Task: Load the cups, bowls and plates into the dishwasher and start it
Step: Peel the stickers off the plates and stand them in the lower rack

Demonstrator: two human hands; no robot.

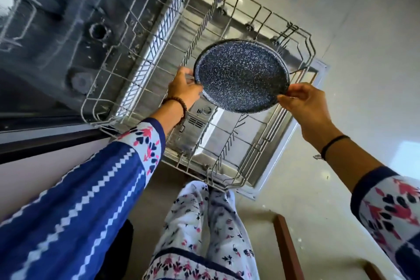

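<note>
Fingertips of the left hand curl over the left rim of a round, dark blue plate with white speckles. The thumb and fingers of the right hand pinch its near-right rim, so both hands have hold of it and neither is free. The plate sits squarely between them, held in the air above the middle of the grey wire lower rack, not yet touching any wire. Its glossy, glazed-looking face is turned up toward the camera and slightly tilted. Being round, it has no long axis to line up.

The coming move probably turns on one relation: the plate lies nearly flat while the rack's tines stand upright. It would have to be turned on edge before it can drop into a slot. The row of thin tines on the near side runs near to far, and another row lies to the plate's far left. Both hands are equally close, so either could steer the turn (the right sits a little nearer the person).

Under the rack lies the open brushed-steel dishwasher door, smooth and reflective, with a round dispenser cap showing just below the plate. No other dishes show in this rack. Farther left is the dark tub, and the far-left corner is too blurred to read.
</note>
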